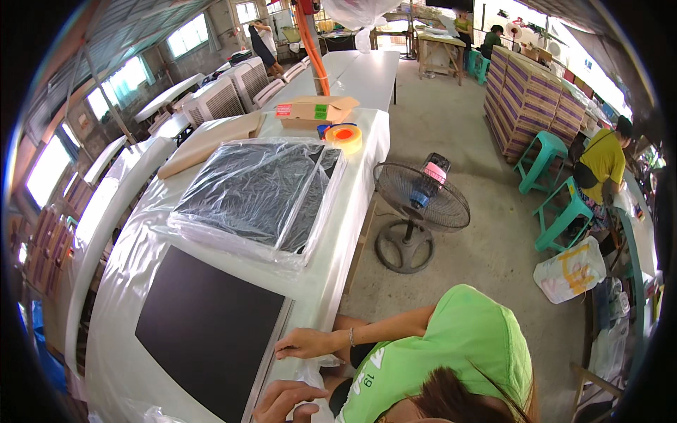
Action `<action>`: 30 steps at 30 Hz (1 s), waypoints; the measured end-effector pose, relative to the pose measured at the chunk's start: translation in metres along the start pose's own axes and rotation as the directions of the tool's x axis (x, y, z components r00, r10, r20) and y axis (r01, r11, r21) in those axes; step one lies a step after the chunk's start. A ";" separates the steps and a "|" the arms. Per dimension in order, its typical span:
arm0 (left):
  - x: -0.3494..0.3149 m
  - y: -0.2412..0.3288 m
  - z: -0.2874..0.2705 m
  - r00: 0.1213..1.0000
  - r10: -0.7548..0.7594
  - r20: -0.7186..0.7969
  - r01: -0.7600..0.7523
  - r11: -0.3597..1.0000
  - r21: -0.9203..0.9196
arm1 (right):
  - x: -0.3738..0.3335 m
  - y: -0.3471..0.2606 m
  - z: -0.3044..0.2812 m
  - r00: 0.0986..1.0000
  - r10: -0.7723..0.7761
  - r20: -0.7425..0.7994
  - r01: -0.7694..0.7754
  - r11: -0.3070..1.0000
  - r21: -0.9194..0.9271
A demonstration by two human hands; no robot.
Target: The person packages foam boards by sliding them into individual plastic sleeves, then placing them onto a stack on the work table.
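Black panel [211, 321] is flat on the bench [116, 345], just past both hands, pale strip [266, 370] running lengthwise down its near edge. Right hand [307, 344] bunched at it, left hand [288, 400] curled equally close; can't tell if either's pinching.

Wide downward fisheye from above
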State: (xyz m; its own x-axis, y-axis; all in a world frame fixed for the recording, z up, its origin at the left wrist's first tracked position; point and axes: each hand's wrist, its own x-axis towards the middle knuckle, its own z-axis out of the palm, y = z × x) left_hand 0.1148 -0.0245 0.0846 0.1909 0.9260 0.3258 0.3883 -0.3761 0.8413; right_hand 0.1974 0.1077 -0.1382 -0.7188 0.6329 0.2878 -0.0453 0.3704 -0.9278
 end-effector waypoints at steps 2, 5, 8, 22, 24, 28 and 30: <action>0.005 0.009 -0.004 0.998 0.052 0.017 -0.051 0.997 -0.054 | -0.001 -0.003 0.000 1.000 -0.011 -0.008 0.011 1.000 -0.029; 0.011 0.017 -0.011 0.986 0.165 0.001 -0.164 0.981 -0.103 | -0.001 -0.007 0.005 0.999 -0.026 0.018 0.027 0.998 -0.056; 0.005 0.020 -0.007 0.962 0.207 -0.178 -0.243 0.947 -0.210 | 0.005 0.012 0.023 0.999 0.002 0.054 0.012 0.971 -0.239; 0.008 0.047 -0.035 0.866 0.403 -0.298 -0.501 0.707 -0.499 | 0.012 -0.001 0.038 0.994 -0.036 0.106 0.065 0.958 -0.278; 0.016 0.044 -0.039 0.861 0.429 -0.273 -0.504 0.647 -0.572 | 0.009 -0.004 0.024 0.997 0.039 0.059 -0.019 0.950 -0.310; 0.022 0.037 -0.041 0.848 0.431 -0.308 -0.522 0.587 -0.619 | 0.030 0.003 0.004 0.982 0.179 0.059 -0.185 0.976 0.114; 0.017 0.044 -0.039 0.837 0.415 -0.356 -0.546 0.591 -0.594 | 0.050 -0.030 -0.001 0.966 0.205 0.157 -0.236 0.947 0.219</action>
State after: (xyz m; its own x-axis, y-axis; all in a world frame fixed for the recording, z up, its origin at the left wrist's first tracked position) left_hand 0.0994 -0.0238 0.1439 0.0001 0.6309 0.7758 -0.4098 -0.7077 0.5755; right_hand 0.1637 0.1284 -0.0955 -0.8128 0.5804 0.0504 -0.0247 0.0522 -0.9983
